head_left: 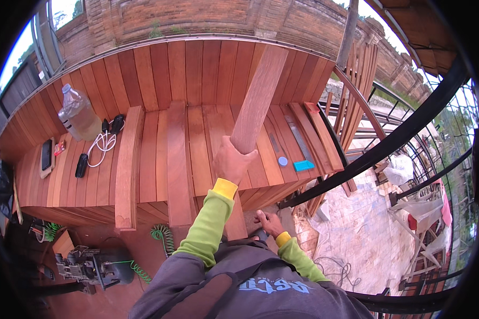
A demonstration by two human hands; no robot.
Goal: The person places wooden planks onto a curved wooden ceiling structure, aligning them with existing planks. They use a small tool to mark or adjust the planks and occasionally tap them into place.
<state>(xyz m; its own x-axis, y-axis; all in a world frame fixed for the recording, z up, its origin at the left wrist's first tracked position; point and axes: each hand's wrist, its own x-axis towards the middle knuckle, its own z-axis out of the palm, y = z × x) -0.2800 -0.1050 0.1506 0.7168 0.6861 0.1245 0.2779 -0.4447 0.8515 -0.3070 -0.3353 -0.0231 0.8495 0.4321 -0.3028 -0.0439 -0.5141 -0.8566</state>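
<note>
I'm gripping a board (261, 95) near one end in my left hand (234, 160) over the worktop (199, 141), right hand (271, 223) hanging loosely open, seemingly empty, and risking a one-handed slip onto that turquoise block (303, 165).

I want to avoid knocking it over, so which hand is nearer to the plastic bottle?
Left. The left hand, gripping a board, is to the right of the plastic bottle; the right hand is farther right and lower in the picture.

Left hand (233, 161) grips a wooden plank (261, 98) pointing just past twelve o'clock; right hand (272, 224) sits at five o'clock.
</note>
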